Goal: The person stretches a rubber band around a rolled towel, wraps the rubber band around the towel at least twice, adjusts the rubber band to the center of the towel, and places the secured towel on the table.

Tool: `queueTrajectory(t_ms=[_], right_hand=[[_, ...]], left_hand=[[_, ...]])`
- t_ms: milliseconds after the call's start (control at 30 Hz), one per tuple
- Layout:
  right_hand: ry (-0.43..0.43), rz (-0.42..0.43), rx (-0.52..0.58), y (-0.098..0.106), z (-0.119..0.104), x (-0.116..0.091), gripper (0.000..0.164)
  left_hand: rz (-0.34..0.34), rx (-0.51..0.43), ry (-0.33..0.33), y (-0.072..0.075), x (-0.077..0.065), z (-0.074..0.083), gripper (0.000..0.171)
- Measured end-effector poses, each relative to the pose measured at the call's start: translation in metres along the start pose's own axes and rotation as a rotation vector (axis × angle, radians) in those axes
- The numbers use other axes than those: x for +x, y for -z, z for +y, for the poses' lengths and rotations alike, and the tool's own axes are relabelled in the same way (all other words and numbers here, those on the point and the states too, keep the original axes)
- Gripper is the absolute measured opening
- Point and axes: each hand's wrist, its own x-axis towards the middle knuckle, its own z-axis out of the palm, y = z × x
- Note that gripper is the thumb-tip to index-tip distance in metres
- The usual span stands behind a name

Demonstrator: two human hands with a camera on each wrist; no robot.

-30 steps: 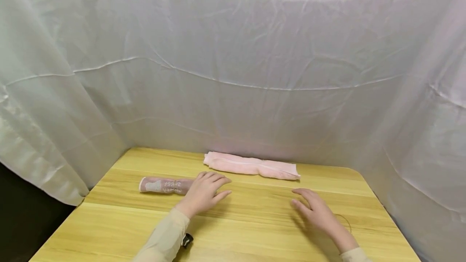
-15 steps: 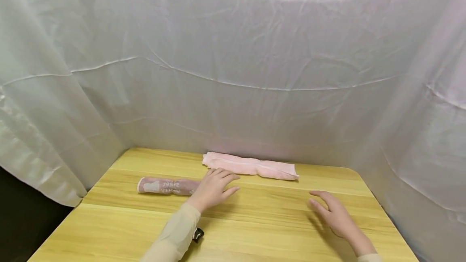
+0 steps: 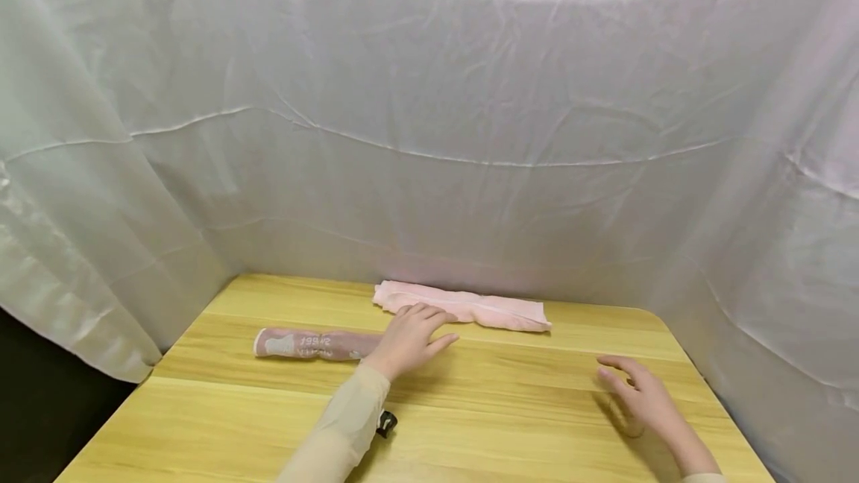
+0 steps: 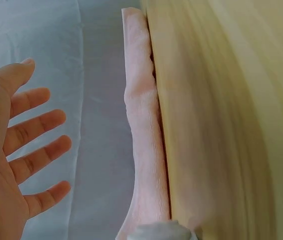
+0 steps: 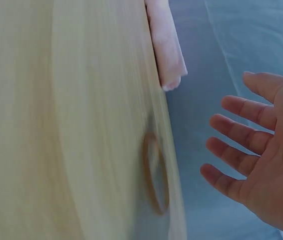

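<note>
A folded pink towel lies along the far side of the wooden table. To the left, a mauve rolled cloth with grey and white print lies lengthwise; my left forearm and hand hide its right end in the head view. My left hand hovers between the two, holding nothing, its fingers spread apart in the left wrist view. Over at the right, my right hand is above the table, palm bare and fingers loosely extended. A thin tan loop like a rubber band lies on the table near it.
Grey-white curtains hang behind and at both sides of the wooden table. A small black object shows at the left sleeve. A dark area lies off the table's left side.
Both hands have moved to the right over the table, the right hand also slightly toward me. More of the mauve rolled cloth shows now. The pink towel and the rolled cloth stay put.
</note>
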Motion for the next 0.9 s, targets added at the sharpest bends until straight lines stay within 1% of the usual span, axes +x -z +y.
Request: queueTrajectory(t_ms=[200, 300, 367, 633, 767, 900], right_hand=[[-0.111, -0.051, 0.066, 0.011, 0.016, -0.001, 0.044], [-0.177, -0.074, 0.117, 0.016, 0.023, -0.002, 0.049], [-0.204, -0.085, 0.15, 0.017, 0.028, -0.003, 0.051], [-0.271, -0.127, 0.381, 0.018, 0.046, -0.007, 0.057], [-0.312, -0.148, 0.404, 0.018, 0.052, -0.008, 0.06], [-0.349, -0.186, 0.385, 0.018, 0.057, -0.01, 0.062]], left_hand=[[-0.007, -0.009, 0.025, -0.005, 0.012, 0.004, 0.04], [-0.014, -0.013, 0.034, -0.008, 0.019, 0.007, 0.041], [-0.018, -0.028, 0.04, -0.01, 0.023, 0.008, 0.041], [-0.023, -0.028, 0.052, -0.02, 0.04, 0.009, 0.041], [-0.058, -0.033, 0.075, -0.026, 0.05, 0.007, 0.045], [-0.112, -0.036, 0.116, -0.032, 0.061, 0.005, 0.053]])
